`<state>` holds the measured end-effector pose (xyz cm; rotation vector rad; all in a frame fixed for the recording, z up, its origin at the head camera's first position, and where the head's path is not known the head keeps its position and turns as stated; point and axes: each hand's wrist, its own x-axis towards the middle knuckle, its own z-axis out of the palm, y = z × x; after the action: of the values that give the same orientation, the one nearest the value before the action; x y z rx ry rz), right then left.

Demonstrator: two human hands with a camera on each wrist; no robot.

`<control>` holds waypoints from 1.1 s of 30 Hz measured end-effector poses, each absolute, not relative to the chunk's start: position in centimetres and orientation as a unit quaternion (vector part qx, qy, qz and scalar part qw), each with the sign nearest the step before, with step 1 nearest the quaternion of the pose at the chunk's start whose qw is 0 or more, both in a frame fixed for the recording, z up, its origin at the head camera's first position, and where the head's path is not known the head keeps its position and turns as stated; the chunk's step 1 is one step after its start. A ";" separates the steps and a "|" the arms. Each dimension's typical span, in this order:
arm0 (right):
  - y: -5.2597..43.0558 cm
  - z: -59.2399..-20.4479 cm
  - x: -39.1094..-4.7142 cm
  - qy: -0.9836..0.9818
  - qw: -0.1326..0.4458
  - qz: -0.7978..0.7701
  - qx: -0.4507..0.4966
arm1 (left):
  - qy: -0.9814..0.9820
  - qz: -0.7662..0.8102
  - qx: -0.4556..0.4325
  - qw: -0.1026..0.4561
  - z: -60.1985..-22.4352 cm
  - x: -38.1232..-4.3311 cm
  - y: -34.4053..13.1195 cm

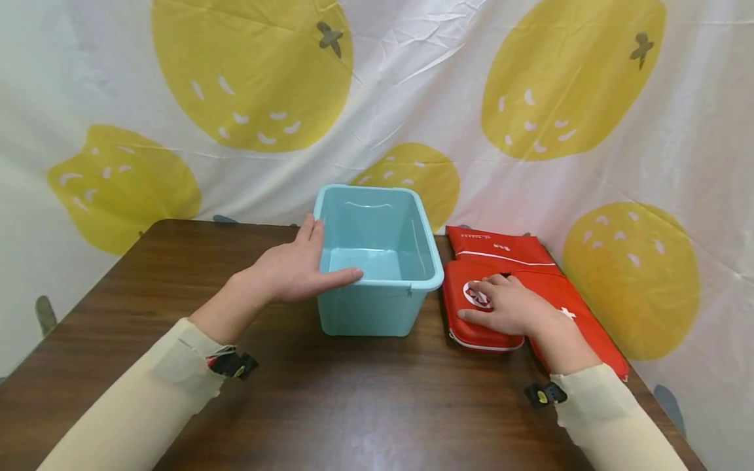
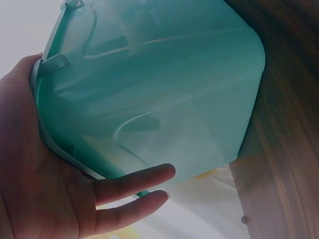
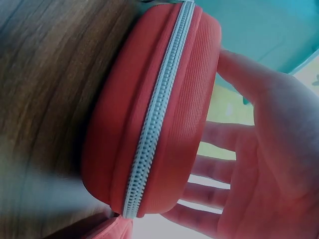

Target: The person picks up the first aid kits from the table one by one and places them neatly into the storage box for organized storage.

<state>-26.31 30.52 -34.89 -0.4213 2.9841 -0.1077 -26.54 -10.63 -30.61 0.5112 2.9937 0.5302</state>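
A light-blue plastic bin (image 1: 377, 307) stands upright on the table. My left hand (image 1: 294, 265) is at its near left corner, thumb lying over the front rim and fingers stretched along the left side. In the left wrist view two straight fingers (image 2: 134, 183) show beside the bin's outer wall (image 2: 164, 99). To the right of the bin lies a red zippered case (image 1: 480, 330) with a round white emblem. My right hand (image 1: 503, 304) rests on its top with fingers extended, partly covering the emblem. The right wrist view shows the case's side and silver zipper (image 3: 159, 99).
Under and behind the case lie a flat red pouch (image 1: 501, 245) with a white stripe and a larger red bag (image 1: 589, 327) with a white cross. The brown wooden table (image 1: 365, 405) meets a white curtain (image 1: 412, 98) printed with yellow fruit.
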 end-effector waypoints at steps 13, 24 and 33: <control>30.0 -34.6 -25.0 0.985 0.053 -0.037 -0.161 | 0.970 0.170 0.170 0.020 -30.9 -26.6 -10.6; 28.9 -34.5 -24.2 0.985 0.054 -0.040 -0.159 | 0.970 0.172 0.170 0.021 -30.9 -26.7 -10.8; 28.2 -34.6 -23.4 0.984 0.054 -0.035 -0.165 | 0.971 0.170 0.169 0.024 -30.8 -26.7 -10.8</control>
<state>-23.38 28.17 -34.61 -0.5002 2.9907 -0.1054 -26.74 -10.81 -30.83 0.5221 3.0027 0.5259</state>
